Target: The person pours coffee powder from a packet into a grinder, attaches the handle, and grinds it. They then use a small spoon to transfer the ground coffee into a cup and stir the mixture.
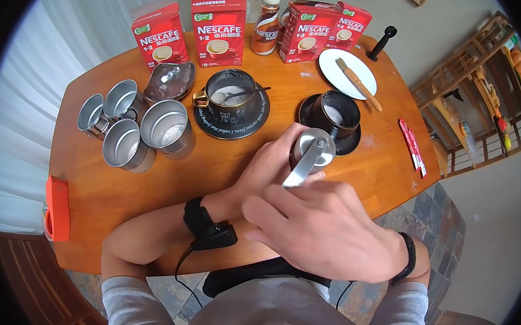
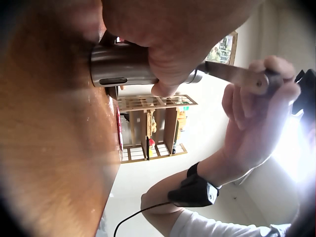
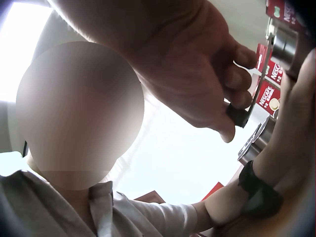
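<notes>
"Seeing the grinder (image 1: 315, 147)?"
"Silvery, cylindrical, upright on the bench (image 1: 89, 193) near a black cup (image 1: 335, 114)."
"Hands?"
"Left hand (image 1: 269, 166) grips its body; right hand (image 1: 328, 230), raised, curls round the crank knob (image 2: 273, 81)."

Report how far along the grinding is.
Looks done: the gold-handled cup and the other dark cup already hold pale powder.

In hand: the left hand grips the grinder, and the right hand holds its crank.

Left, probably: finishing the cranking, then emptying the grinder; its inside is hidden. The brush lies across the plate, perhaps for cleanup.
</notes>
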Demonstrator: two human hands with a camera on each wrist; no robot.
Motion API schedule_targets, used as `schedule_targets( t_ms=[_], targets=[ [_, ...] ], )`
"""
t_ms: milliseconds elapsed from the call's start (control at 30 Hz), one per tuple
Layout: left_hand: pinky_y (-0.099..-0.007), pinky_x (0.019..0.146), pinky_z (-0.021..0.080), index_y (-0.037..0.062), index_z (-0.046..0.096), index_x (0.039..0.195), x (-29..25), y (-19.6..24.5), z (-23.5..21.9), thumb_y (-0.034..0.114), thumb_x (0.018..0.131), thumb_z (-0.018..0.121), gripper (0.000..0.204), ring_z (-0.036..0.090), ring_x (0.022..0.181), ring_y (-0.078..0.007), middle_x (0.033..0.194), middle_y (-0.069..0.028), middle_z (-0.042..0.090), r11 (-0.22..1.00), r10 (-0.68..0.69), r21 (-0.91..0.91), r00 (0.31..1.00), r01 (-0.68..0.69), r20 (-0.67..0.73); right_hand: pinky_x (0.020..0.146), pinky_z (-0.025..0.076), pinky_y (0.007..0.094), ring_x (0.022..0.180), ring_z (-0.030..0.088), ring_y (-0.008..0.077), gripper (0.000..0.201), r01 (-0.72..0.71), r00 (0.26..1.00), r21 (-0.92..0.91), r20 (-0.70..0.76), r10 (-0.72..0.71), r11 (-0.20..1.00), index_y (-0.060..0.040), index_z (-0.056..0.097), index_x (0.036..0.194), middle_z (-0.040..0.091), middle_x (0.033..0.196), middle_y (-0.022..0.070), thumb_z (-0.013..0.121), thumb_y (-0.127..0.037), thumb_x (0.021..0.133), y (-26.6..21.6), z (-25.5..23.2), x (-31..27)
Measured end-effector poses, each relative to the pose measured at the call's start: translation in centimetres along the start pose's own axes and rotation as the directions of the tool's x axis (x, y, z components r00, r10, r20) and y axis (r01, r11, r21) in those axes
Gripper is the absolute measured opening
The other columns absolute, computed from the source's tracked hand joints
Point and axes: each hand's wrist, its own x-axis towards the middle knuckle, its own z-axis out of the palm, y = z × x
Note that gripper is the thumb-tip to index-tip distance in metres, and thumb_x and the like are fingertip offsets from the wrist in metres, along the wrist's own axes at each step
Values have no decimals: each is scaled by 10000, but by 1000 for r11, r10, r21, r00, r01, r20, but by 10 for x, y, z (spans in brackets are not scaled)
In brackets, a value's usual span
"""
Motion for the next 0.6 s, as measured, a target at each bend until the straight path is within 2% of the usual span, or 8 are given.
schedule_targets(
  t_ms=[33, 133, 167, 267, 300, 400, 467, 600],
  targets=[
    [-362, 862, 526, 58, 516, 1309, -1, -17, 3, 229, 897, 791, 524, 647, 955, -160, 1037, -64, 655, 990, 81, -111, 996, -83, -26, 539, 475, 402, 615, 619, 278, 271, 1, 1000, -29, 12, -1, 1000, -97, 561, 924, 520, 727, 79, 757, -284, 920, 3, 7, 6],
    [-366, 870, 529, 45, 532, 1295, -8, -22, -1, 218, 881, 797, 522, 659, 963, -180, 1042, -82, 668, 985, 81, -155, 996, -74, 45, 517, 455, 442, 607, 618, 311, 275, 26, 999, -64, -41, -29, 998, -82, 559, 937, 540, 722, 76, 741, -288, 933, 10, 13, 31],
    [-367, 873, 530, 41, 537, 1291, -9, -24, -2, 214, 875, 799, 521, 663, 966, -186, 1043, -88, 672, 988, 79, -135, 995, -71, 53, 523, 450, 476, 642, 649, 353, 280, 2, 1000, -50, 1, -2, 999, -65, 543, 948, 612, 766, 87, 719, -283, 956, 11, 12, 38],
    [-371, 881, 534, 27, 552, 1277, -8, -28, -5, 203, 859, 805, 519, 676, 974, -206, 1048, -106, 684, 996, 87, -37, 994, -85, 65, 547, 463, 490, 671, 664, 386, 277, -45, 999, 78, 30, 43, 996, -60, 535, 959, 648, 803, 103, 700, -283, 974, 25, 13, 57],
    [-372, 883, 535, 23, 558, 1273, -5, -32, -3, 200, 854, 807, 519, 680, 977, -213, 1049, -112, 688, 995, 95, -4, 993, -95, 65, 572, 475, 502, 703, 665, 420, 273, -80, 996, 62, 38, 78, 995, -60, 542, 983, 674, 812, 129, 694, -287, 979, 30, 13, 62],
    [-376, 891, 538, 10, 573, 1259, -1, -32, -2, 189, 838, 813, 517, 692, 985, -233, 1054, -130, 701, 987, 111, 108, 993, -115, 42, 590, 479, 523, 730, 669, 436, 264, -63, 997, 54, -38, 65, 997, -68, 549, 1013, 696, 802, 152, 702, -279, 971, 44, 15, 74],
    [-379, 897, 540, 1, 584, 1250, 1, -26, 0, 181, 827, 818, 516, 700, 990, -246, 1057, -142, 709, 982, 110, 153, 994, -110, 10, 613, 481, 536, 756, 673, 446, 262, -124, 992, 28, -16, 124, 992, -64, 555, 1049, 705, 779, 171, 703, -265, 970, 48, 11, 79],
    [-384, 908, 544, -17, 605, 1231, 3, -16, 0, 166, 805, 826, 514, 717, 1000, -273, 1063, -166, 725, 981, 94, 173, 995, -87, -31, 621, 485, 539, 741, 673, 447, 264, -173, 982, -16, -82, 171, 985, -62, 563, 1070, 702, 742, 166, 703, -264, 974, 65, 17, 85]
  ],
)
